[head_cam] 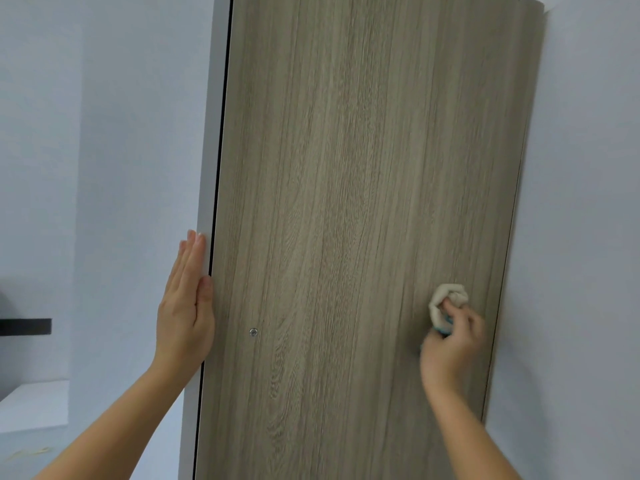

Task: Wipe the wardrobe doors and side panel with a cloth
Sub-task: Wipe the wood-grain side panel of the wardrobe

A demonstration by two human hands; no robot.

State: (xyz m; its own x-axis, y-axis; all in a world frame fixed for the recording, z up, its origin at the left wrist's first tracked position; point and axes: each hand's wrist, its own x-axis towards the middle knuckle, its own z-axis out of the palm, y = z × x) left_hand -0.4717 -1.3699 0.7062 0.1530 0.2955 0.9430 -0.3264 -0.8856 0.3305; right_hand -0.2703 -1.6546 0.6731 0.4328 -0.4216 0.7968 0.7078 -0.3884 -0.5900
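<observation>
Two bare hands in view, both at the wardrobe. Head view only.

Containers: the wardrobe itself is the only one; its inside is not visible from here. What shows is the wood-grain side panel (346, 220), tall and filling most of the frame, with the white door (207, 202) seen edge-on along the panel's left side, a dark gap line between the two. One small metal screw head (253, 331) sits in the panel, low and toward the left edge.

Left hand (185, 306): fully open, fingers straight and together, pointing up. Palm lies flat against the white door's face, at the edge beside the panel. Thumb rests at the seam. Holds nothing.

Right hand (452, 344): closed in a loose fist around a bunched cloth (446, 299). Cloth is beige, with a bit of teal showing between the fingers. The wad protrudes above the knuckles and presses on the panel, lower right, near the panel's right edge. Hand is motion-blurred; exact finger positions cannot be told.

Pale wall (588, 202) borders the panel on the right. A dark shelf edge (26, 326) sits at far left.
</observation>
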